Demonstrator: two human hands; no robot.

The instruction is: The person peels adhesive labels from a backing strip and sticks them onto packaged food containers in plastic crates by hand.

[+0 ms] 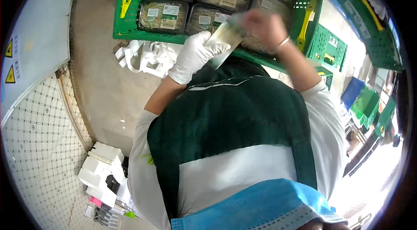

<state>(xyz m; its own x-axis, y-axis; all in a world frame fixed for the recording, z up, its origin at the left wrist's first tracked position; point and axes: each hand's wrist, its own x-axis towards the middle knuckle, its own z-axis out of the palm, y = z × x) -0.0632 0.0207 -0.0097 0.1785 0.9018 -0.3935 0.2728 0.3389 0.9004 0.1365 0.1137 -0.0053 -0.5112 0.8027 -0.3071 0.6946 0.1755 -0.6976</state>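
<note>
My left hand (197,54), in a white glove, grips a clear and pale green strip or pack (226,39) at its lower part, thumb across it. My right hand (267,28), bare and with a bracelet at the wrist, is at the upper end of the same item; motion blur hides its fingers. Both hands are over the near edge of a green crate (126,35). Inside the crate lie rows of black trays with clear tops and labels, among them one tray (163,16) at the near left.
White ribbon-like strips (150,56) lie left of my left hand. More green crates (328,47) stand at the right. A white machine (102,171) is at the lower left, and a panel with yellow warning signs (39,26) is at the far left.
</note>
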